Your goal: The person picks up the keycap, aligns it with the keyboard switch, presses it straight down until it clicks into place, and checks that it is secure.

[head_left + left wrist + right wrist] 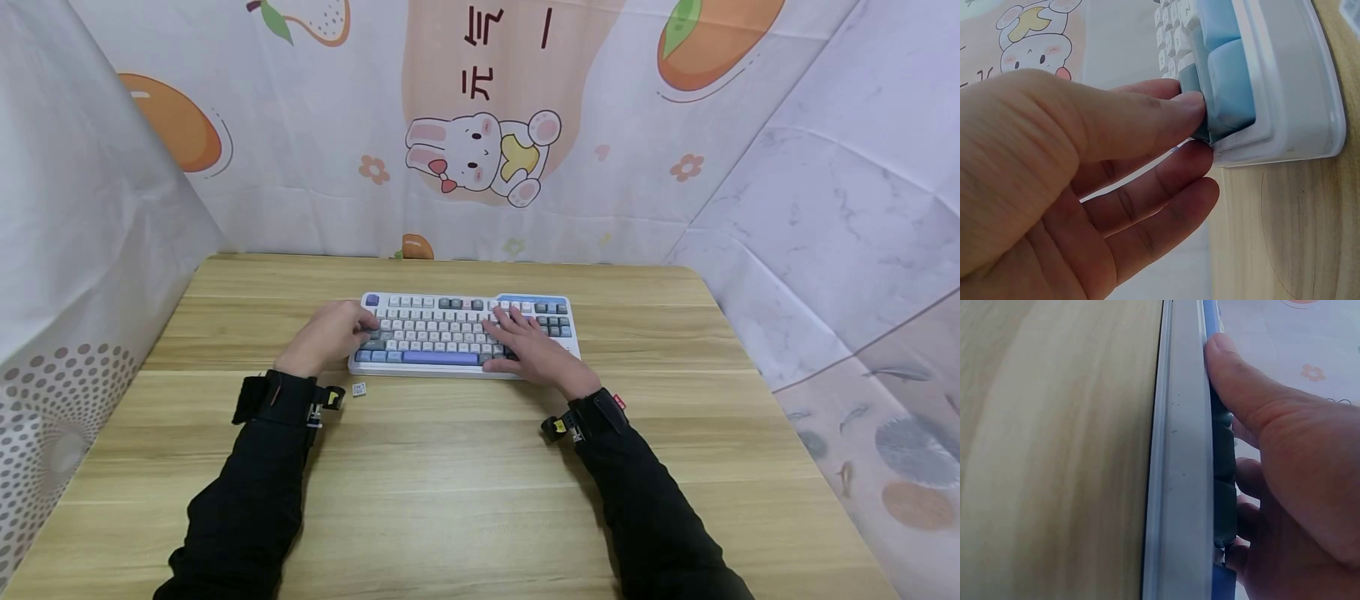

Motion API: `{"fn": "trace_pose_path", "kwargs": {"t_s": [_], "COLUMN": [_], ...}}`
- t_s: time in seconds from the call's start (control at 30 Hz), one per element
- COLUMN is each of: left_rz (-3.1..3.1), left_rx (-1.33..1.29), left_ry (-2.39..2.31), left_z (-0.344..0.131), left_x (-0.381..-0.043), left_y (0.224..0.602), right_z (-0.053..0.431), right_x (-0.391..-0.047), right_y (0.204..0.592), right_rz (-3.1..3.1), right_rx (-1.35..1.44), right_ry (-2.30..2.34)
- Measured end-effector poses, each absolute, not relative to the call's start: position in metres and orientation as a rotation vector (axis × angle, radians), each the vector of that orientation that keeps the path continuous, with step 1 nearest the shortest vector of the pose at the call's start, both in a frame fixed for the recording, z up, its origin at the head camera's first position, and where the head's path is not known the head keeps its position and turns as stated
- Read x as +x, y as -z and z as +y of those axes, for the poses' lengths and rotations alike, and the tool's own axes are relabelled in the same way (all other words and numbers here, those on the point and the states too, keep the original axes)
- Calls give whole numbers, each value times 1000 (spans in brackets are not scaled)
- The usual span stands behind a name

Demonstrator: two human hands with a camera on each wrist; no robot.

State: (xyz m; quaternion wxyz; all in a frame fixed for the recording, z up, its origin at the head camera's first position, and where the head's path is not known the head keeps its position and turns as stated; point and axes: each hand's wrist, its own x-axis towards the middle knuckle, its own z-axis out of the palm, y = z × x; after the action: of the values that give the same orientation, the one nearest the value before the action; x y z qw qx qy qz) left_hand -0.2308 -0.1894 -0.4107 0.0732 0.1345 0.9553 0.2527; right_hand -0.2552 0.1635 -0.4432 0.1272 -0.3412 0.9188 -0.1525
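A white keyboard (442,372) with white, grey and blue keycaps lies on the table, its long purple-blue space bar (440,358) toward the person. My left hand (330,333) is at the keyboard's left edge. In the left wrist view, its thumb and index finger pinch a grey-blue keycap (1189,80) at the edge of the key rows; the other fingers are bent below. Whether that cap is seated or lifted cannot be told. My right hand (536,350) rests with spread fingers on the right part of the keys, its thumb (1225,359) along the near edge.
A small whitish square piece (359,389) with a grey centre lies just in front of the keyboard's left corner. The wooden table (465,483) has printed cloth (315,217) hanging behind it and at both sides.
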Motion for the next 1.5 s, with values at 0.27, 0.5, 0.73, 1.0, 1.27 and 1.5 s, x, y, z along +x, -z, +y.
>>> {"fn": "trace_pose_path", "kwargs": {"t_s": [0.27, 0.5, 0.73, 1.0, 1.27, 1.5], "left_rz": [2863, 2875, 2877, 2926, 2932, 2970], "left_rx": [417, 436, 423, 438, 426, 476], "left_ry": [-747, -756, -774, -685, -650, -602], "left_z": [-189, -190, -189, -185, -183, -183], "left_x": [-231, -230, -230, -230, -229, -228], "left_y": [410, 411, 410, 410, 409, 411], "right_z": [164, 164, 164, 165, 164, 164], "right_x": [-255, -254, -254, -254, -255, -255], "right_y": [444, 443, 441, 441, 441, 442], "right_rz": [2667, 2666, 2666, 2665, 2664, 2662], "right_rx": [-988, -988, -998, -1000, -999, -995], "right_ry": [451, 457, 470, 477, 472, 466]}}
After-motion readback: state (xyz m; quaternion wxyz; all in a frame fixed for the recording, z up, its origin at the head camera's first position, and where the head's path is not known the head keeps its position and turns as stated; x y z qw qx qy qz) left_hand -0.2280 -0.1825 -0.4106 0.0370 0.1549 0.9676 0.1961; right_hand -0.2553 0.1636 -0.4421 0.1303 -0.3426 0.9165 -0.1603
